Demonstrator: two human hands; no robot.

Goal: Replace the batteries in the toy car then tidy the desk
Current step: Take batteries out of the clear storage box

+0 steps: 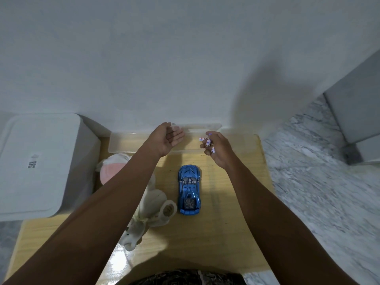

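A shiny blue toy car stands on its wheels in the middle of the wooden desk, nose toward the wall. Beyond it, my right hand is curled around several small white batteries with red and blue print; one pokes out by my fingertips. My left hand hovers palm-up with fingers apart and nothing in it, above a clear plastic tray that lies along the desk's far edge against the wall.
A white and pink plush rabbit lies left of the car, partly under my left forearm. A large white lidded bin stands at the left. Marble floor runs along the desk's right side.
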